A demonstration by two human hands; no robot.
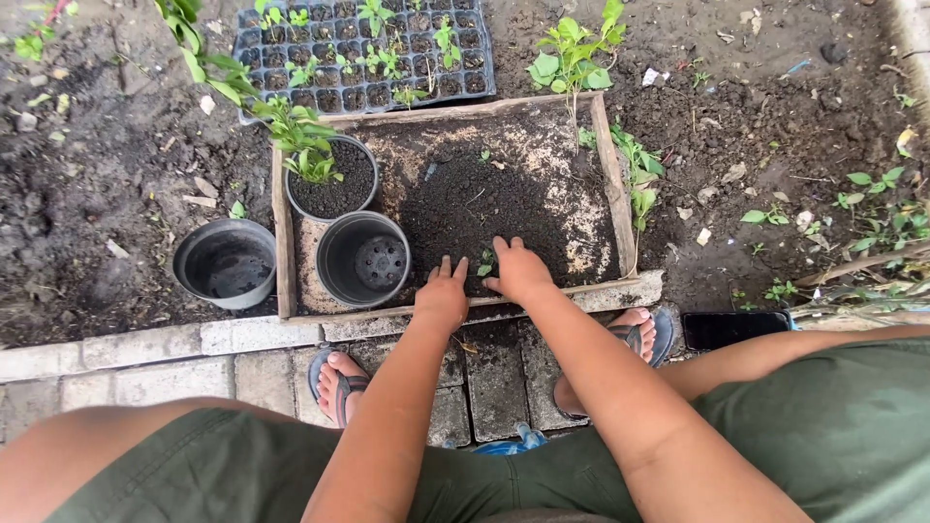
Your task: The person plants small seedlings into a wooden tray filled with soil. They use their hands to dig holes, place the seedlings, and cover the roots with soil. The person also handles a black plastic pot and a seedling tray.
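Both my hands rest on the dark soil at the near edge of a shallow wooden box (614, 184). My left hand (442, 294) lies palm down, fingers together, just left of a tiny green seedling (485, 263). My right hand (518, 270) presses the soil on the seedling's right side. Neither hand holds anything that I can see. An empty black plastic pot (363, 260) stands in the box to the left of my left hand. Behind it, a second black pot (335, 180) is filled with soil and carries a leafy green plant (308, 145).
Another empty black pot (226, 262) sits on the ground left of the box. A black seedling tray (373, 48) with small sprouts lies beyond the box. Paving bricks (145, 358) run under my sandalled feet. A dark phone (734, 328) lies at the right. Weeds grow around.
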